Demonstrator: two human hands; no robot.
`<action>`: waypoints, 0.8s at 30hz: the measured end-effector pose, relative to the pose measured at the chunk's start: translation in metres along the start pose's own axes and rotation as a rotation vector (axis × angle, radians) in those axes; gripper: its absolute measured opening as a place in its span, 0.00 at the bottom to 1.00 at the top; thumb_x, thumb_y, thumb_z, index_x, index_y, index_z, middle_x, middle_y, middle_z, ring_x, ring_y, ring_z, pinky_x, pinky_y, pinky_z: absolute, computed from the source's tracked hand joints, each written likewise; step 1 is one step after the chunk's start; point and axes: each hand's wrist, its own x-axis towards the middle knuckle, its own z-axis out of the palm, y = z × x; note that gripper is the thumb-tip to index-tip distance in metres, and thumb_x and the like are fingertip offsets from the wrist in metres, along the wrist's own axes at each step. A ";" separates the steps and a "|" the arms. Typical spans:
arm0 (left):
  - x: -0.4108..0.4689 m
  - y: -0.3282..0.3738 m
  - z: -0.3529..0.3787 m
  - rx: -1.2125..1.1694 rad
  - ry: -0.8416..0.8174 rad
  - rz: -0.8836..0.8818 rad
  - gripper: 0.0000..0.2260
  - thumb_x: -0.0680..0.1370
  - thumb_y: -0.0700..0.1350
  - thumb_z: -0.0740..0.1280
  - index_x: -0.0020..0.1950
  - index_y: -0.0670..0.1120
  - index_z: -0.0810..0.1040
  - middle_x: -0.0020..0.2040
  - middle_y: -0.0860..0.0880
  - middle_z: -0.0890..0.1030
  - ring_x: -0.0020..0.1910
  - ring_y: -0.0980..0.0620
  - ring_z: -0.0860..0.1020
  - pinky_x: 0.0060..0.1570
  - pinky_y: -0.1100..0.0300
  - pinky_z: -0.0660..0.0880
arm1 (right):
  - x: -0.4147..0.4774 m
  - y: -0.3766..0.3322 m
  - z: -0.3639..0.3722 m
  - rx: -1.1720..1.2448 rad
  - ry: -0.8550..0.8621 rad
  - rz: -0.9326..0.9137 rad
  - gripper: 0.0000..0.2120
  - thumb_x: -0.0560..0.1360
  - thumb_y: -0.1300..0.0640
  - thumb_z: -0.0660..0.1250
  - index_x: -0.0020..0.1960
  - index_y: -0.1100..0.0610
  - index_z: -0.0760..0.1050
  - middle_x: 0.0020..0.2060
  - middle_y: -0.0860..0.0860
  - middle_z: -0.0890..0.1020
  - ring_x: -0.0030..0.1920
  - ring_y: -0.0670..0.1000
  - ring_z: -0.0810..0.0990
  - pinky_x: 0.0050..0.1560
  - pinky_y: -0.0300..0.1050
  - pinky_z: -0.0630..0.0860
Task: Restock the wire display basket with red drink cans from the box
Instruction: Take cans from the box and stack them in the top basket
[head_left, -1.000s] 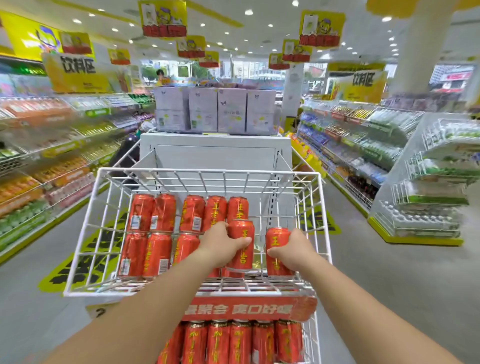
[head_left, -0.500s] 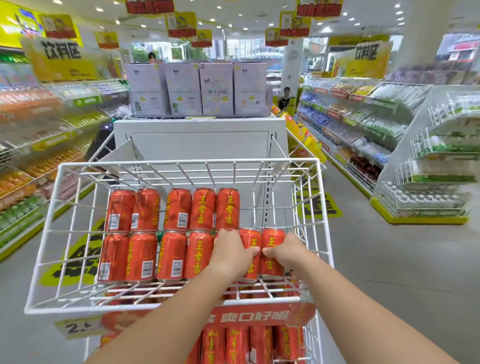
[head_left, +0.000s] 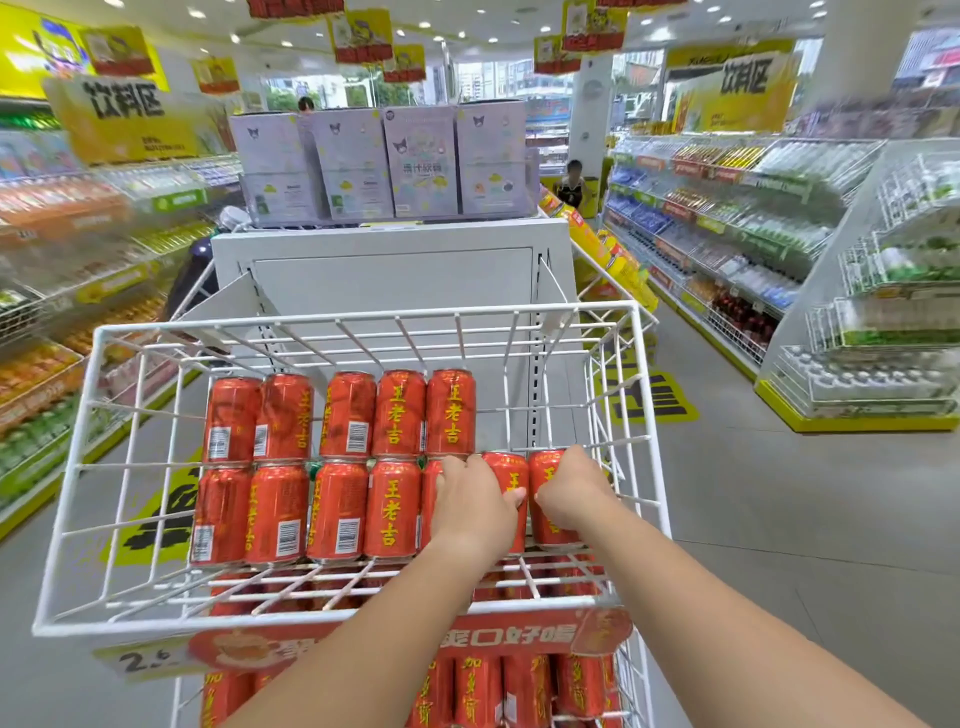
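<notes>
Wire display basket (head_left: 208, 622): red cans (head_left: 280, 512) packed from the left in two rows, labels up, presumably for display. Left hand (head_left: 472, 499) curls over a near-row can; right hand (head_left: 571, 493) grips the rightmost, likely seating both snug. Box not in view.

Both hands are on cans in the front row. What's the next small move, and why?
Probably let go of both and lift clear. The left hand and right hand grip the two rightmost front cans, already standing in line with their row. The back row holds only five, with a gap at its right.
</notes>
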 end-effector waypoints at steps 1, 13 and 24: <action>0.000 0.001 0.001 0.028 -0.003 0.002 0.23 0.81 0.55 0.67 0.68 0.41 0.71 0.67 0.40 0.68 0.68 0.39 0.70 0.67 0.49 0.69 | 0.000 0.000 0.000 -0.019 0.010 -0.010 0.24 0.76 0.60 0.69 0.68 0.60 0.65 0.64 0.59 0.76 0.64 0.61 0.77 0.61 0.54 0.77; 0.006 -0.001 0.003 0.379 0.011 0.160 0.23 0.84 0.56 0.59 0.74 0.43 0.65 0.67 0.41 0.69 0.67 0.42 0.69 0.62 0.51 0.72 | 0.004 0.010 0.000 0.015 -0.026 -0.034 0.31 0.78 0.60 0.69 0.76 0.60 0.58 0.66 0.58 0.75 0.63 0.60 0.77 0.57 0.52 0.77; 0.026 -0.010 -0.013 0.444 -0.248 0.309 0.51 0.67 0.62 0.79 0.80 0.44 0.55 0.72 0.43 0.58 0.68 0.38 0.74 0.65 0.46 0.75 | 0.008 0.013 0.007 0.069 -0.009 -0.038 0.24 0.77 0.59 0.68 0.69 0.58 0.63 0.62 0.57 0.75 0.61 0.61 0.78 0.56 0.53 0.77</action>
